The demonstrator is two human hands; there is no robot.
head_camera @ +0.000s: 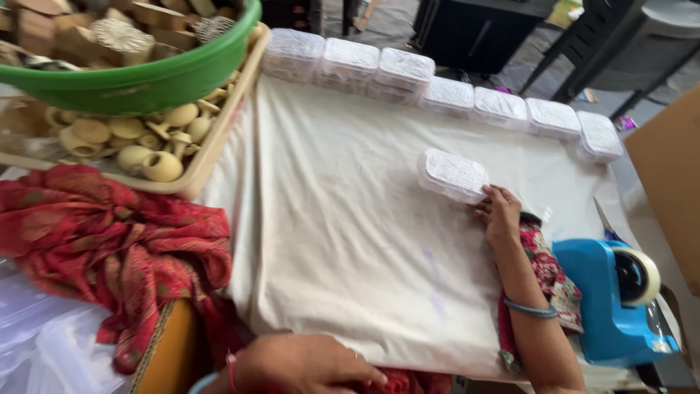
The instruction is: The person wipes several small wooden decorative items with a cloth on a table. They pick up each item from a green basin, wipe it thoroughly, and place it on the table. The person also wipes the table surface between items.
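My right hand [499, 211] reaches out over the white cloth [343, 219] and grips the near edge of a clear lidded plastic box [452, 175] lying flat on it. My left hand [306, 362] rests low at the front edge of the cloth, fingers flat and loosely spread, holding nothing. A row of several similar clear boxes [437, 87] lines the far edge of the cloth.
A green plastic tub [138, 80] of carved wooden blocks sits over a tray [211, 146] of wooden knobs at the back left. A red patterned cloth [109, 241] lies left. A blue tape dispenser [612, 299] stands right, a cardboard sheet [671, 175] beyond it.
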